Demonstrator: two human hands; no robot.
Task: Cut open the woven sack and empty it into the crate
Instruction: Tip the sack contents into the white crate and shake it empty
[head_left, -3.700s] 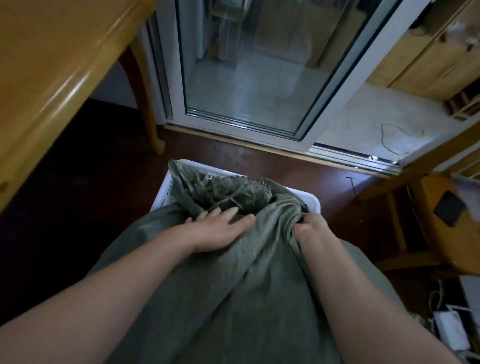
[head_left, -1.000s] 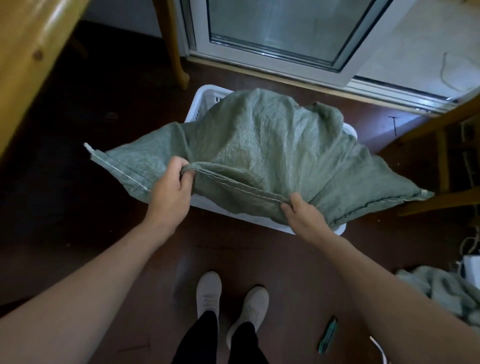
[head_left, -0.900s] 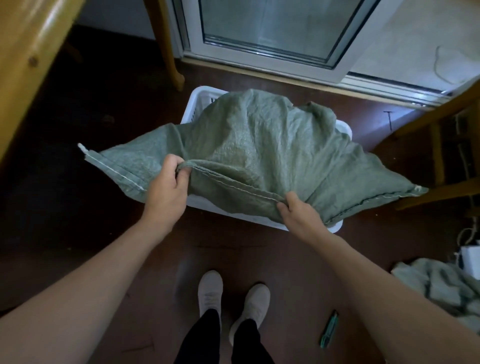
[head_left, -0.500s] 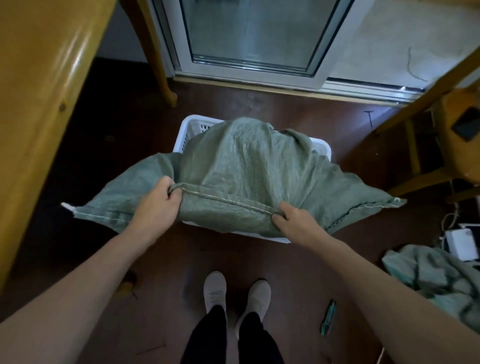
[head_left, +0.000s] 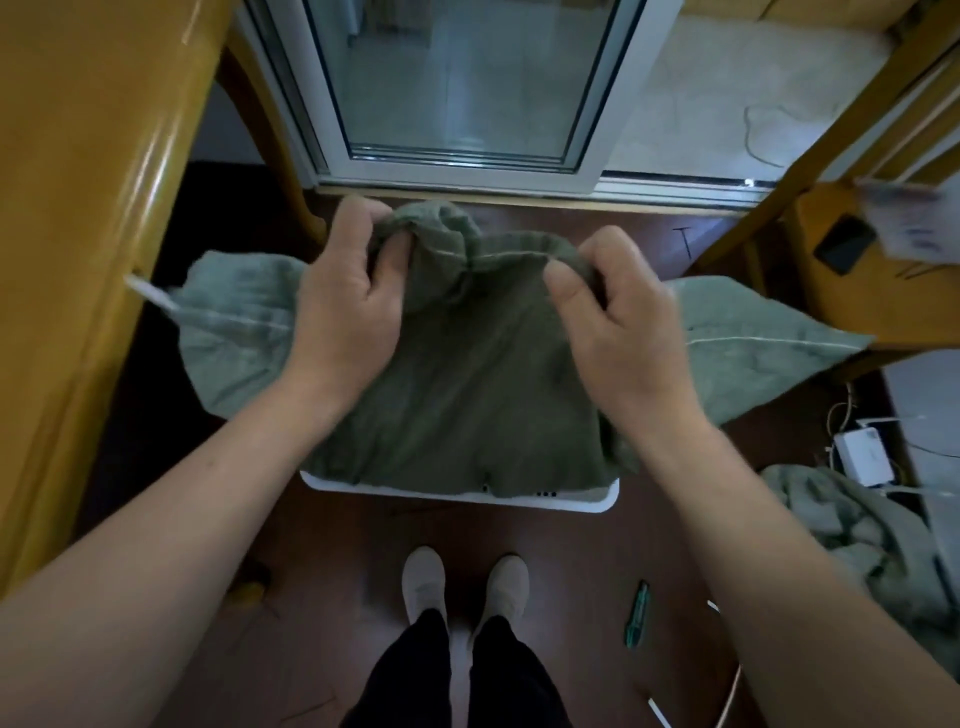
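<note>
The grey-green woven sack (head_left: 467, 374) hangs upside down over the white crate (head_left: 597, 501), whose near rim alone shows below the cloth. My left hand (head_left: 345, 306) and my right hand (head_left: 618, 322) each pinch the sack's stitched bottom seam, holding it up at chest height. Both seam corners flop outward to left and right. The sack's open end and the crate's inside are hidden under the hanging cloth. A green utility knife (head_left: 638, 613) lies on the floor to the right of my shoes.
A yellow wooden table (head_left: 78, 208) runs along the left. A sliding glass door (head_left: 457, 88) stands just beyond the crate. A wooden chair (head_left: 852, 270) with a phone is at the right; another crumpled green sack (head_left: 862, 540) and a white adapter with cables lie on the floor.
Both hands have raised the sack's bottom seam high above the crate and drawn closer together. The sack now hangs steeply instead of lying draped over the crate.
</note>
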